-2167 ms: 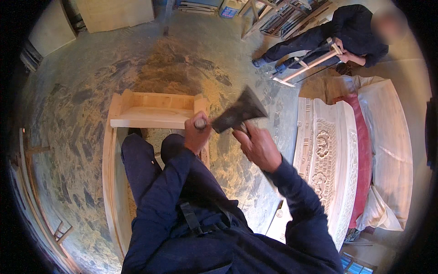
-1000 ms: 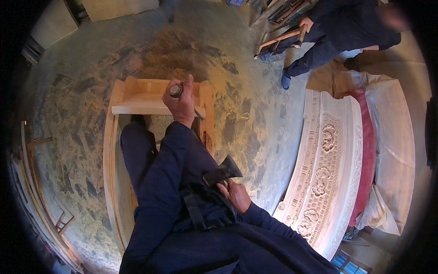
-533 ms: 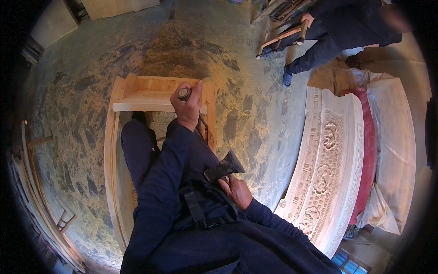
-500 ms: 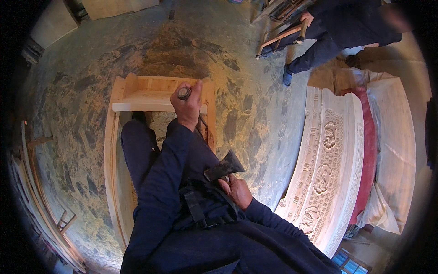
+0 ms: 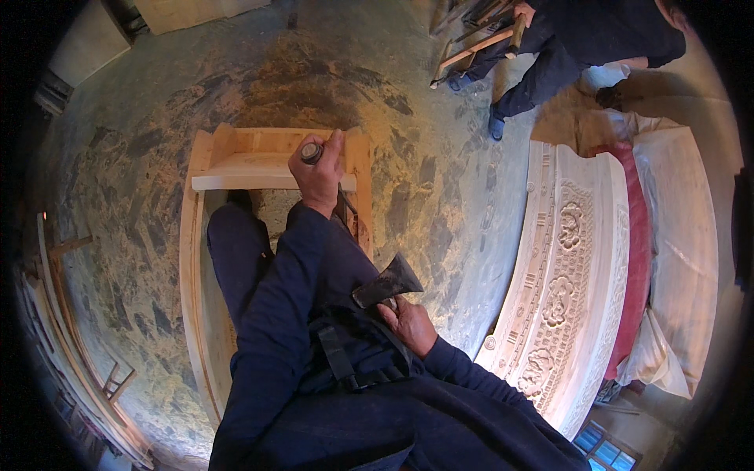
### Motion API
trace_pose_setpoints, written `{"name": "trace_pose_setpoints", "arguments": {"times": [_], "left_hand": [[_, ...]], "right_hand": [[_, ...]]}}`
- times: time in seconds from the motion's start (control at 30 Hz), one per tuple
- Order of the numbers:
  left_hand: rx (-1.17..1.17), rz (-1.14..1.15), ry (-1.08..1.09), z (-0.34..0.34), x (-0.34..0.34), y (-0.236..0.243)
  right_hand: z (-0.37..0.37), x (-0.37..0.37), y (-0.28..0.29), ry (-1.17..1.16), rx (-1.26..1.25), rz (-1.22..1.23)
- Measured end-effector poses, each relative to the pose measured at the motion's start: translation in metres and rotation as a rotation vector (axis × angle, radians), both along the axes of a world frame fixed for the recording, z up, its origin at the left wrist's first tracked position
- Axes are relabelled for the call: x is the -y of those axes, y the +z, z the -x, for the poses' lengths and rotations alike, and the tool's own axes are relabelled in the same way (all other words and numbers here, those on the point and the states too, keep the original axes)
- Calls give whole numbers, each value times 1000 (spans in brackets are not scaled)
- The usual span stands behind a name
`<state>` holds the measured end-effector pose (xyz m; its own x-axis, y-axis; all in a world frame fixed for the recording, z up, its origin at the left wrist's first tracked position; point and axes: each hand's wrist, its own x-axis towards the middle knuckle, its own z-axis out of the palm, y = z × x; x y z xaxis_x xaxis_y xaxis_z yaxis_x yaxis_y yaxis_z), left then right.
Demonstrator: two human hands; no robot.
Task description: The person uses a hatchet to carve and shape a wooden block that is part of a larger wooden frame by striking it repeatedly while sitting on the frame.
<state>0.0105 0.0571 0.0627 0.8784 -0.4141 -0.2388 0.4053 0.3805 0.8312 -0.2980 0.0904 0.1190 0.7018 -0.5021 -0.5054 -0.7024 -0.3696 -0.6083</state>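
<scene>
One axe point(image 5: 389, 282) lowered — right grip point(image 5: 411, 324) clasping it, left grip point(image 5: 318, 182) clasping one chisel point(image 5: 312, 153).

The dark, flared metal axe head point(image 5: 391, 282) near the centre of the frame looks matt and scuffed. Leftward, the pale rectangular wooden frame point(image 5: 192, 259) seems smooth and matt to my eye. At right, the long cream wooden panel point(image 5: 558, 302) is rough with carving; the creased beige sheet point(image 5: 682, 228) shines faintly.

Your left hand point(image 5: 316, 174) hides much of the chisel point(image 5: 312, 152); its tip is too small to tell. Your right hand point(image 5: 410, 324) covers most of the axe handle point(image 5: 391, 302). The top edge crops the co-worker point(image 5: 605, 39).
</scene>
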Motion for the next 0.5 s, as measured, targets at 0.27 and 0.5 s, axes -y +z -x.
{"name": "trace_pose_setpoints", "arguments": {"times": [0.27,0.5], "left_hand": [[334,-260,39,3,42,-22],[414,-251,-210,-1,73,-15]], "right_hand": [[-5,3,4,-9,24,-24],[-5,3,9,-5,-59,-56]]}}
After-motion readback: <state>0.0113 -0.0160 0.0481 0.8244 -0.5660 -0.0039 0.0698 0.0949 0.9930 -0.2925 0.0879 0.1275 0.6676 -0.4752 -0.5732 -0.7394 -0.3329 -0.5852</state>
